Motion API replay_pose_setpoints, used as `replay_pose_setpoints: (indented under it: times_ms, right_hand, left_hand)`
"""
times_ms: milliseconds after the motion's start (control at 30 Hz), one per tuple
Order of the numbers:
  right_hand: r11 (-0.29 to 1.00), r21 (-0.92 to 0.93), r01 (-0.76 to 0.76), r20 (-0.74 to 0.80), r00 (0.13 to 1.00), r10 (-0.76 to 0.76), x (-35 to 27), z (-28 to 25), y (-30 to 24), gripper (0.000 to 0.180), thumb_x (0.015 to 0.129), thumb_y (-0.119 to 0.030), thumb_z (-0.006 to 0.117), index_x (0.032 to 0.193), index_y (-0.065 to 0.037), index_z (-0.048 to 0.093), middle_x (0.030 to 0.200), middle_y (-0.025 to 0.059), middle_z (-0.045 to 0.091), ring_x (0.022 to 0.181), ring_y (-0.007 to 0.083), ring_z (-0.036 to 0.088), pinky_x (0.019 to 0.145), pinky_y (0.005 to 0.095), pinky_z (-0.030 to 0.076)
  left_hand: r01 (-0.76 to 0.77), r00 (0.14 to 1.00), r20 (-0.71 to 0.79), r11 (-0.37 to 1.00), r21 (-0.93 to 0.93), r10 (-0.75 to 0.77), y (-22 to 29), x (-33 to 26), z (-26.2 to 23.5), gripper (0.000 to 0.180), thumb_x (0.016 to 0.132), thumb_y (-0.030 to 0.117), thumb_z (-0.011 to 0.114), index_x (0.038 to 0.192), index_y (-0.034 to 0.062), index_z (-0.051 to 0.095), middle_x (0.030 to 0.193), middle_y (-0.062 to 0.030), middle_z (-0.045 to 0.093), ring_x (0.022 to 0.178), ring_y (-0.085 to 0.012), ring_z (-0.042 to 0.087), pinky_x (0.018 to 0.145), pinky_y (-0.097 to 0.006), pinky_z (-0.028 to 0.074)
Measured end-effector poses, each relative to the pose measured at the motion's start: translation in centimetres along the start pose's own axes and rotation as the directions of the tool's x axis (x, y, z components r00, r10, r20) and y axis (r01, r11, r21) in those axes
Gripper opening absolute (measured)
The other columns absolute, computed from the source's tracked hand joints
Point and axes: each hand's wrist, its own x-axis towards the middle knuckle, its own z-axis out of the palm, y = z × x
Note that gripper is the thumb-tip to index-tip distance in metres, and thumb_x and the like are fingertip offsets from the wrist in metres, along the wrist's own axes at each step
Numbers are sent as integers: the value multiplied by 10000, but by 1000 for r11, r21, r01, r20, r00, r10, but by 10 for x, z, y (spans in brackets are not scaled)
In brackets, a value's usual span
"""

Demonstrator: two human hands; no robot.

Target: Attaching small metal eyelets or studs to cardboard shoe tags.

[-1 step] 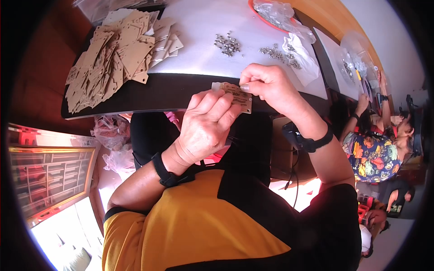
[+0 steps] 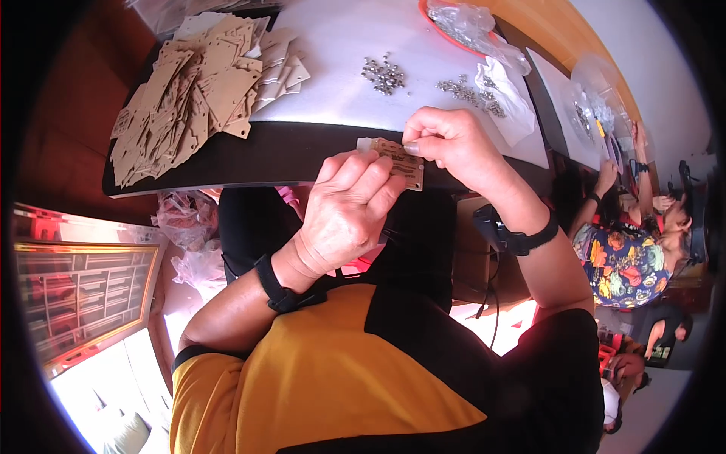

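Note:
A small brown printed card is gripped by my left hand at the dark front edge of the table. Fingers of that hand wrap round the card's left side and hide part of it. Against its upper right edge, the thumb and forefinger of my right hand are pinched together; whatever is between them is too small to make out. Beyond my hands lies a heap of small shiny metal pieces. More metal pieces are scattered to its right, beside a crumpled white wrapping.
A large loose pile of brown cards covers the table's left end, with paler cards beside it. An orange-rimmed tray holds clear bags at the far right. Plastic bags are below the table. A co-worker in a floral top works at right.

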Motion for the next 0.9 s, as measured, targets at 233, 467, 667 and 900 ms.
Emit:
replay_pose_setpoints:
  times_ms: [233,467,667,900]
  right_hand:
    - [988,18,-153,103,983,150,17,-6,-8,20,875,-63,682,861,-50,687,688,-44,579,611,32,501,491,207,368]
    - [981,31,-190,73,980,187,24,-5,-8,34,811,-48,717,811,-21,696,638,9,601,540,83,520,456,263,404]
    - [933,-16,-359,226,908,353,42,-17,-23,26,816,-21,696,809,-16,671,640,8,581,518,69,505,421,231,388]
    - [923,-189,-334,169,915,366,43,-9,-28,91,809,-47,696,758,-30,622,601,-4,553,505,67,499,397,228,373]
  left_hand:
    - [14,1000,-9,1000,1,-14,-3,-1,2,418,629,29,731,1043,57,677,1115,-90,626,1062,-283,607,887,-413,466]
    - [29,999,26,1000,0,-29,-2,0,0,428,629,39,736,1053,56,681,1134,-94,621,1085,-286,599,897,-415,464]
    - [22,999,31,1000,-17,-21,-4,2,0,420,636,30,740,1051,52,679,1120,-98,623,1073,-295,604,886,-423,470]
    - [25,999,22,999,-29,-24,-2,8,-3,357,635,41,695,991,21,678,1057,-105,616,1046,-294,604,888,-408,473]
